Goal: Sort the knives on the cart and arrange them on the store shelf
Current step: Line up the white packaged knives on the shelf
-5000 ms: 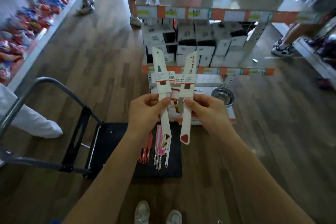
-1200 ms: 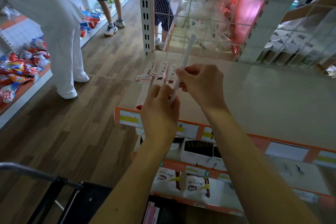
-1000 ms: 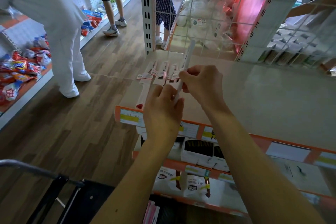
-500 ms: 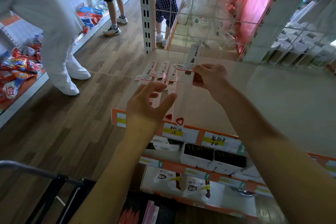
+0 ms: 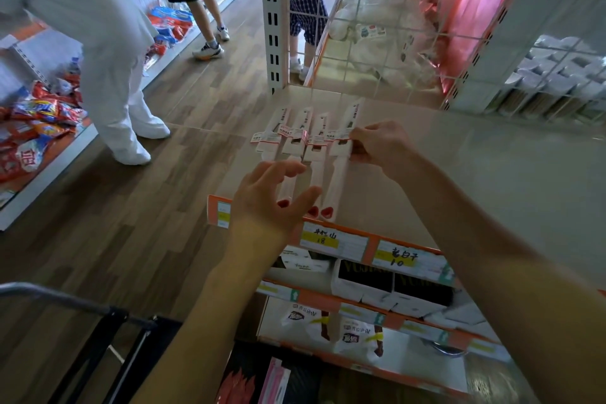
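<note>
Several white packaged knives (image 5: pixel 296 141) with red handle tips lie side by side on the beige top shelf (image 5: pixel 475 180). My right hand (image 5: pixel 380 147) pinches the card of the rightmost knife (image 5: pixel 339 170), which lies flat at the end of the row. With its fingers spread and holding nothing, my left hand (image 5: pixel 265 203) hovers just over the knife handles near the shelf's front edge. Pink knives (image 5: pixel 278 380) and red knives (image 5: pixel 232 387) lie on the black cart (image 5: pixel 311 380) at the bottom.
A wire grid (image 5: pixel 393 26) backs the shelf. Lower shelves hold white boxes (image 5: pixel 364 279) and packets (image 5: pixel 357 334). The cart handle (image 5: pixel 59 297) is at lower left. A person in white (image 5: pixel 108 43) bends over snack bags (image 5: pixel 36 128); two other people stand farther back.
My right hand has lowered its knife flat onto the shelf at the right end of the row. My left hand has let go of its knife and opened.
</note>
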{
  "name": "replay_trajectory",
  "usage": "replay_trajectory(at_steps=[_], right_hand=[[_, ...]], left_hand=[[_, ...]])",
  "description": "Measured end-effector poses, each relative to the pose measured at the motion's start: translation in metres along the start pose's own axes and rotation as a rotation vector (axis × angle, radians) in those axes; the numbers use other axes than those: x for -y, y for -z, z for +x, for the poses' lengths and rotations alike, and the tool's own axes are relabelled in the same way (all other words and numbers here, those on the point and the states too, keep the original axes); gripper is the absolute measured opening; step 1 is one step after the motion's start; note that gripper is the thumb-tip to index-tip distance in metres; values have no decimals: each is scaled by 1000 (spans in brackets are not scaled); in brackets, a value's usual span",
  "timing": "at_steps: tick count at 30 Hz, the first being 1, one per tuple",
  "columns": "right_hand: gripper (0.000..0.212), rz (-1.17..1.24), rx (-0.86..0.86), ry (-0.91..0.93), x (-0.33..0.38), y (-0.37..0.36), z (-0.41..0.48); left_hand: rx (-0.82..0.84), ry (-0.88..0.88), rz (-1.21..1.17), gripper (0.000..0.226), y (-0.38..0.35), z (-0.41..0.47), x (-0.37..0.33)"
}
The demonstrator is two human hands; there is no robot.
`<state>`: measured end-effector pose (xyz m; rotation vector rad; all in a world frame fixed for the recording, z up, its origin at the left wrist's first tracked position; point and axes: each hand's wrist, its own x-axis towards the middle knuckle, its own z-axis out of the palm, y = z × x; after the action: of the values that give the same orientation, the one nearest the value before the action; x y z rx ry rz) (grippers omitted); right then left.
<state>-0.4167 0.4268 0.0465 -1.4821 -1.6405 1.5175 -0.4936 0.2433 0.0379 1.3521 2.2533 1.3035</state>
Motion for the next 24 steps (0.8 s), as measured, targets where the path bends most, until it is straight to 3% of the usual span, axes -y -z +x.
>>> replay_trajectory(at_steps=[8, 18, 24], right_hand=[[19, -187, 43, 43, 0, -3, -3], [26, -559, -29, 183, 1, -2, -8], [23, -538, -35, 186, -3, -5, -12]], left_hand=[[59, -9, 78, 30, -5, -1, 4], [112, -6, 148, 35, -10, 1, 4], [147, -7, 207, 37, -10, 2, 2]])
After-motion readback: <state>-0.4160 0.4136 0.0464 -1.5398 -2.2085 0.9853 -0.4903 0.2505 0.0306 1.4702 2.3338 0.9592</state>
